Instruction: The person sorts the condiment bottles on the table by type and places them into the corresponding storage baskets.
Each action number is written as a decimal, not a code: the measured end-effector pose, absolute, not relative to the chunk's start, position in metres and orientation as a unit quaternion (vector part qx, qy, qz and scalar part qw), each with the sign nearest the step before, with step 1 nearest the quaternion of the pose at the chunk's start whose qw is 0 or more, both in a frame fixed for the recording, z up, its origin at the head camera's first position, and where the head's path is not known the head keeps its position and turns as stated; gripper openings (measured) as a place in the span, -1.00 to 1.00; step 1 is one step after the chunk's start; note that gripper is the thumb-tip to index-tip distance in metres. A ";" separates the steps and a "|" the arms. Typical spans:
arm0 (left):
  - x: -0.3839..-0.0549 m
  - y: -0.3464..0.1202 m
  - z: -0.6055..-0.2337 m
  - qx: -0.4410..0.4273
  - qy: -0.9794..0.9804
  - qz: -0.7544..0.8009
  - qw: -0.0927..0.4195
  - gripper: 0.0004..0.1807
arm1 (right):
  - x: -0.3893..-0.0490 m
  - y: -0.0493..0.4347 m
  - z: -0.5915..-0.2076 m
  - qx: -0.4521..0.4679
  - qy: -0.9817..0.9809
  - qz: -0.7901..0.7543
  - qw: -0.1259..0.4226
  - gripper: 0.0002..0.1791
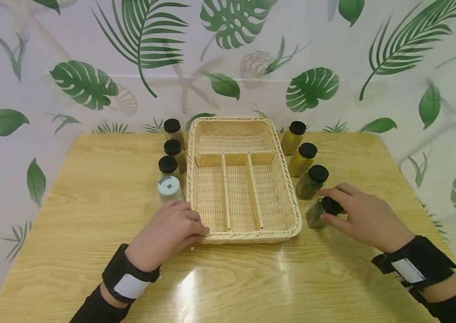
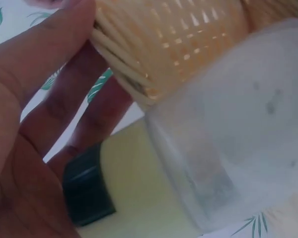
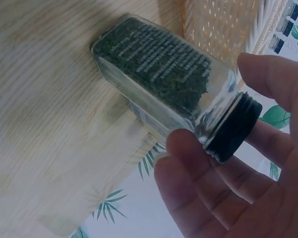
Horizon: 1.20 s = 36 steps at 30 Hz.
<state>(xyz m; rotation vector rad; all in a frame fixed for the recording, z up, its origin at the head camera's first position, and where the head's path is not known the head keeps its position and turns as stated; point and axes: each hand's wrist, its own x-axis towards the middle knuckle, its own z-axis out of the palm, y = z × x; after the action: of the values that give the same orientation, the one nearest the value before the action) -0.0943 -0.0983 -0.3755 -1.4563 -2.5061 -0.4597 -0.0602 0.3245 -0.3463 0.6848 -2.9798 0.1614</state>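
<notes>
My left hand [image 1: 171, 231] grips the near left corner of a divided wicker basket [image 1: 248, 237]; in the left wrist view its thumb lies on the woven rim [image 2: 121, 54]. Close beyond that hand stands a clear jar with a pale lid [image 1: 169, 186], grey patches on its top. To the basket's right, my right hand [image 1: 361, 217] has thumb and fingers round the neck and black lid of a spice jar [image 1: 315, 214]. The right wrist view shows this glass spice jar [image 3: 154, 69] holding dark green dried flakes, with white print on its side.
Three black-lidded jars [image 1: 168, 164] line the basket's left side. Along its right side stand two yellow-filled jars [image 1: 301, 162] and a dark green one [image 1: 308, 186]. The wooden table [image 1: 102, 193] meets a leaf-patterned backdrop [image 1: 252, 94] behind.
</notes>
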 end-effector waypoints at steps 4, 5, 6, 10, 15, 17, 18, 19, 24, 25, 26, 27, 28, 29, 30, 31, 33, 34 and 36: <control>-0.095 -0.100 -0.374 -0.490 -0.849 -0.171 0.100 -0.90 | -0.064 0.324 -0.347 0.218 -0.974 0.052 0.038 -0.48; -0.095 -0.101 -0.374 -0.489 -0.849 -0.175 0.098 -0.90 | -0.065 0.323 -0.347 0.215 -0.974 0.052 0.037 -0.49; -0.095 -0.101 -0.375 -0.489 -0.848 -0.179 0.097 -0.90 | -0.065 0.323 -0.346 0.214 -0.975 0.053 0.038 -0.51; -0.094 -0.108 -0.376 -0.485 -0.852 -0.175 0.092 -0.89 | -0.070 0.315 -0.349 0.220 -0.972 0.065 0.052 -0.58; -0.094 -0.113 -0.377 -0.477 -0.856 -0.175 0.097 -0.89 | -0.079 0.308 -0.354 0.239 -0.964 0.076 0.089 -0.63; -0.095 -0.112 -0.378 -0.476 -0.857 -0.174 0.098 -0.88 | -0.081 0.308 -0.356 0.246 -0.960 0.078 0.109 -0.64; -0.095 -0.111 -0.378 -0.477 -0.855 -0.175 0.098 -0.88 | -0.080 0.308 -0.356 0.248 -0.958 0.079 0.117 -0.64; -0.096 -0.109 -0.379 -0.480 -0.854 -0.174 0.099 -0.89 | -0.078 0.310 -0.356 0.248 -0.958 0.078 0.125 -0.64; -0.099 -0.097 -0.382 -0.505 -0.840 -0.173 0.098 -0.92 | -0.063 0.317 -0.349 0.238 -0.957 0.078 0.143 -0.61; -0.099 -0.095 -0.382 -0.506 -0.839 -0.172 0.098 -0.91 | -0.062 0.318 -0.347 0.237 -0.958 0.077 0.144 -0.59; -0.099 -0.094 -0.383 -0.507 -0.839 -0.173 0.097 -0.91 | -0.061 0.318 -0.344 0.237 -0.957 0.076 0.147 -0.59; -0.099 -0.094 -0.383 -0.506 -0.839 -0.173 0.097 -0.90 | -0.061 0.317 -0.342 0.238 -0.957 0.074 0.149 -0.58; -0.099 -0.095 -0.382 -0.504 -0.841 -0.172 0.096 -0.90 | -0.062 0.315 -0.340 0.240 -0.956 0.072 0.150 -0.58; -0.099 -0.095 -0.382 -0.501 -0.843 -0.172 0.095 -0.90 | -0.063 0.313 -0.338 0.242 -0.956 0.069 0.152 -0.57; -0.099 -0.097 -0.382 -0.497 -0.845 -0.173 0.094 -0.90 | -0.065 0.311 -0.335 0.246 -0.954 0.067 0.155 -0.57; -0.099 -0.098 -0.381 -0.494 -0.847 -0.175 0.091 -0.89 | -0.067 0.308 -0.332 0.250 -0.953 0.066 0.157 -0.57; -0.099 -0.102 -0.380 -0.489 -0.850 -0.174 0.088 -0.89 | -0.071 0.302 -0.328 0.260 -0.950 0.064 0.161 -0.57; -0.099 -0.105 -0.380 -0.487 -0.851 -0.173 0.087 -0.90 | -0.074 0.298 -0.326 0.266 -0.948 0.063 0.161 -0.57; -0.098 -0.111 -0.380 -0.483 -0.854 -0.172 0.087 -0.90 | -0.079 0.290 -0.322 0.277 -0.944 0.063 0.165 -0.56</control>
<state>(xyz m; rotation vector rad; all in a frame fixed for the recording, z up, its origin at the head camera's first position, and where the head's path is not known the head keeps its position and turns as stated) -0.0984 -0.1107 -0.3798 -1.4381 -2.5439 -0.5127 -0.0792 0.2904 -0.3216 0.7898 -2.6914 0.1806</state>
